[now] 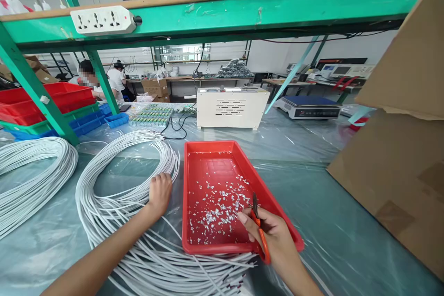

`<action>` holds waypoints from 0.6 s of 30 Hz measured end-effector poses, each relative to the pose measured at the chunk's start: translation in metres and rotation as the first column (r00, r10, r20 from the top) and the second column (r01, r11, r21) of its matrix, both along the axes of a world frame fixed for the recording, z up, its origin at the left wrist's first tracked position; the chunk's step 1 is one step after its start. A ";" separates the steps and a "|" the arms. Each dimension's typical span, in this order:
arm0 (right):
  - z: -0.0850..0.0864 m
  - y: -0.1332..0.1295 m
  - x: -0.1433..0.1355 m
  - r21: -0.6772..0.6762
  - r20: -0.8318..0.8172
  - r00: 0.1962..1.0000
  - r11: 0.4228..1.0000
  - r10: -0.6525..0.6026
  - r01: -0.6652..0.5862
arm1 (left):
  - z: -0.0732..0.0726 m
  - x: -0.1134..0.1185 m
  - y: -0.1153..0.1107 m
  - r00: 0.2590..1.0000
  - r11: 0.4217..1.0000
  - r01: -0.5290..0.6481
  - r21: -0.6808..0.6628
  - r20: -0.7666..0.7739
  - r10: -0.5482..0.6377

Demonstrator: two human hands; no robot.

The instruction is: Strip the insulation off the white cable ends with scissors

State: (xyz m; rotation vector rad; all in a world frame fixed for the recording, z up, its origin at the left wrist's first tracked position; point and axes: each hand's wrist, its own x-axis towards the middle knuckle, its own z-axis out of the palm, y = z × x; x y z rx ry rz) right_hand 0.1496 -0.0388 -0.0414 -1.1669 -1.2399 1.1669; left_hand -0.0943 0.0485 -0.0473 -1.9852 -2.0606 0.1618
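My right hand [274, 236] grips a pair of scissors [261, 236] with orange handles, its dark blades pointing up over the near right part of a red tray [243, 148]. Small silvery scraps [222, 208] lie scattered across the tray floor. Left of the tray, my left hand [160, 194] is curled closed on the right side of a large coil of white cable [90, 189]; its fingertips are hidden, so how many strands it holds is unclear. Cut cable ends [239, 273] fan out at the tray's near edge, some showing dark inner wires.
Another cable coil [38, 180] lies far left. Behind the tray stand a beige machine [231, 108] and a weighing scale [307, 108]. Cardboard [398, 185] rises at right; a green shelf beam [208, 14] with a power strip [104, 19] crosses above. Two people sit in the background.
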 end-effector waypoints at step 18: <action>-0.006 -0.003 -0.001 -0.116 -0.004 0.996 0.989 -0.095 0.094 | -0.006 -0.005 0.013 0.986 0.994 -0.071 -0.086 0.142 0.083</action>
